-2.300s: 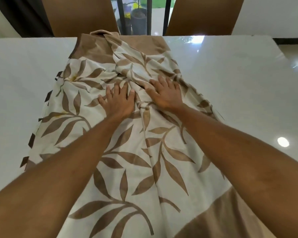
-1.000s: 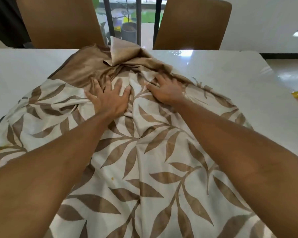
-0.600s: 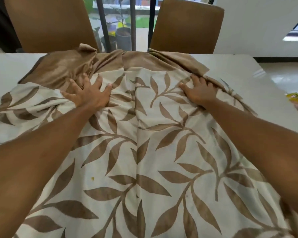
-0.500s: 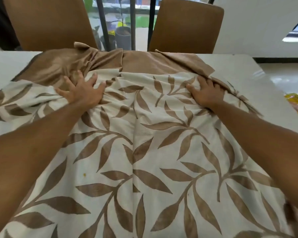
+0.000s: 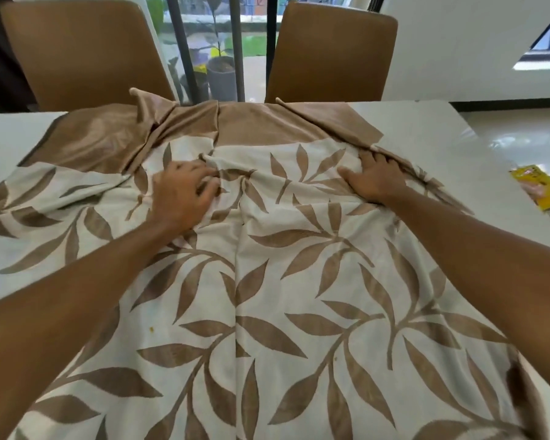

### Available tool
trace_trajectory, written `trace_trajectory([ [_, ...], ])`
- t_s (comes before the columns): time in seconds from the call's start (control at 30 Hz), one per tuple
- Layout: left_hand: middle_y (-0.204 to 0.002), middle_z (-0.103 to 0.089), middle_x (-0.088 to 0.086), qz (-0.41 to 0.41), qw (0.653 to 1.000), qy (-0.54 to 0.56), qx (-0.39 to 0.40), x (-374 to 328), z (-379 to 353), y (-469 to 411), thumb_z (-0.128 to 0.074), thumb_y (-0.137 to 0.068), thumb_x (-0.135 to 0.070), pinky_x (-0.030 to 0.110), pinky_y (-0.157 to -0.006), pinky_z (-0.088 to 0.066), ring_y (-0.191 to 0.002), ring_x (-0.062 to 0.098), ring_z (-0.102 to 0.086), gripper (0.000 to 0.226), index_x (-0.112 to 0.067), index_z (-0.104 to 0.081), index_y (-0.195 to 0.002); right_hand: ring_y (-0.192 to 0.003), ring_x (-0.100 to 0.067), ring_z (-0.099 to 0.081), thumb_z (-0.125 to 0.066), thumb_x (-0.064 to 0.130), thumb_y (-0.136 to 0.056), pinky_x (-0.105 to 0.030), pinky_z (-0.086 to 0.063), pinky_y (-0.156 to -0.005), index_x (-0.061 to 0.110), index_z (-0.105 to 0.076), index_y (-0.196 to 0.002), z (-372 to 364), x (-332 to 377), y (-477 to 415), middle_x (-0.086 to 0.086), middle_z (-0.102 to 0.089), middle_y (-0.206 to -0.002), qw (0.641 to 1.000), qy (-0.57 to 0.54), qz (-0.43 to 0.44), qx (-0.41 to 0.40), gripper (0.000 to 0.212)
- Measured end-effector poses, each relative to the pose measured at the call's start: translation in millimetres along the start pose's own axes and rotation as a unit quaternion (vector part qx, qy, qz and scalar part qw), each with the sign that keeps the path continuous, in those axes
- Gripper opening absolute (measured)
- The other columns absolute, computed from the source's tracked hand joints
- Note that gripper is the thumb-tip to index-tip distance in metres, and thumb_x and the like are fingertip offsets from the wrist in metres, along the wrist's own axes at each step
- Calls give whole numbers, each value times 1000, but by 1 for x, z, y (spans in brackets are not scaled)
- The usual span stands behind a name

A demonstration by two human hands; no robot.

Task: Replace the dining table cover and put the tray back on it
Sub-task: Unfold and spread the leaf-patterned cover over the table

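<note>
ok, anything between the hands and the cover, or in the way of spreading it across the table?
Nothing between: left hand and right hand are both on the cover. One possible obstacle: a yellow packet near the right edge of the table, apart from the cloth, where the cover would spread.

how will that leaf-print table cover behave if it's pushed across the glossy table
Probably floppy: the cover bunches into folds by the left hand and right hand. It likely slides easily, since the bare table looks glossy. A push would probably wrinkle it rather than shift it whole.

Brown chairs point(image 5: 86, 52), barred window point(image 5: 216, 42), white wall point(image 5: 458, 42)
</note>
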State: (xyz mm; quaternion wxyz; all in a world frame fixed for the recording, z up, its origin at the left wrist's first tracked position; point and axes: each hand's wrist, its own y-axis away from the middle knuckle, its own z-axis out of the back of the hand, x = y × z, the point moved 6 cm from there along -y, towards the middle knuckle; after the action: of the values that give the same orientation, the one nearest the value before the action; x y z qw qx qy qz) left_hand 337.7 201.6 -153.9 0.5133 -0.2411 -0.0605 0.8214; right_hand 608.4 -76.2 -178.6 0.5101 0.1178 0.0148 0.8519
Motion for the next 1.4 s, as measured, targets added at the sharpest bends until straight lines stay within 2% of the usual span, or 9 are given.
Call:
trace_trajectory([
  [0.2, -148, -50, 0, 96, 995, -5, 39, -75, -7, 48, -40, -99, -52, 58, -115, -19, -140, 25, -36, 48, -32, -51, -141, -126, -27, -52, -45, 66, -92, -46, -42, -104, 29, -53, -140, 11, 81, 117, -2, -59, -138, 982, -81, 138, -97, 61],
  [0.4, -168, 2, -5, 161, 977, -45, 133, -59, -10, 123, 11, -89, -75, 57, -119, 11, -155, 21, 5, 74, -44, 8, -156, -156, -19, -10, -21, 76, -94, -48, -4, -126, 42, -24, -157, -52, 80, 179, 5, -15, -169, 983, -17, 180, -29, 71],
  [0.53, -169, 1, -5, 165, 972, -88, 143, -41, -8, 121, 11, -90, -74, 62, -119, 10, -155, 20, 5, 73, -44, 1, -157, -157, -18, -5, -18, 83, -89, -46, -4, -126, 45, -11, -159, -41, 53, 154, 4, -7, -171, 986, 6, 165, -28, 80],
  [0.7, -169, -1, -2, 145, 971, -117, 151, -31, -6, 110, -3, -92, -76, 65, -118, 6, -155, 24, 1, 75, -40, -1, -158, -156, -19, -9, -21, 83, -90, -44, -4, -127, 43, -20, -159, -26, 22, 133, 6, -12, -170, 990, 6, 134, -33, 79],
  [0.87, -168, 0, -5, 40, 972, -122, 195, -35, -7, 101, -10, -84, -86, 67, -115, 11, -155, 23, 1, 86, -42, 2, -157, -157, -21, -6, -22, 83, -91, -46, -1, -127, 41, -18, -159, -24, 16, 125, 3, -10, -170, 993, 7, 116, -7, 80],
  [0.97, -165, -21, -3, -19, 984, -39, 171, -48, 3, 104, -25, -86, -83, 65, -119, -3, -153, 21, -14, 86, -36, -17, -158, -156, -28, -10, -30, 68, -99, -54, -7, -125, 33, -23, -159, -26, 30, 144, -6, -14, -170, 996, -43, 75, -23, 70],
  [1.1, -159, -38, 1, 53, 996, 7, 77, -86, 22, 147, -35, -96, -61, 56, -121, -14, -149, 24, -27, 64, -27, -40, -150, -152, -25, -24, -42, 56, -101, -49, -21, -123, 30, -32, -155, -36, 87, 245, -5, -27, -165, 980, -131, 125, -80, 61],
  [1.23, -167, -15, -3, 120, 978, -85, 145, -105, 21, 230, -21, -98, -68, 56, -120, 0, -154, 24, -9, 66, -39, -23, -156, -154, -23, -17, -22, 67, -100, -51, -10, -125, 41, -30, -155, -70, 100, 329, 1, -25, -166, 981, -56, 182, -33, 61],
  [1.4, -168, -8, -4, 107, 974, -120, 161, -69, 42, 259, -11, -94, -72, 56, -121, -1, -155, 21, -5, 72, -40, -9, -159, -156, -21, -11, -18, 76, -95, -46, -3, -126, 42, -26, -156, -57, 28, 312, 4, -16, -169, 989, -6, 142, -27, 71],
])
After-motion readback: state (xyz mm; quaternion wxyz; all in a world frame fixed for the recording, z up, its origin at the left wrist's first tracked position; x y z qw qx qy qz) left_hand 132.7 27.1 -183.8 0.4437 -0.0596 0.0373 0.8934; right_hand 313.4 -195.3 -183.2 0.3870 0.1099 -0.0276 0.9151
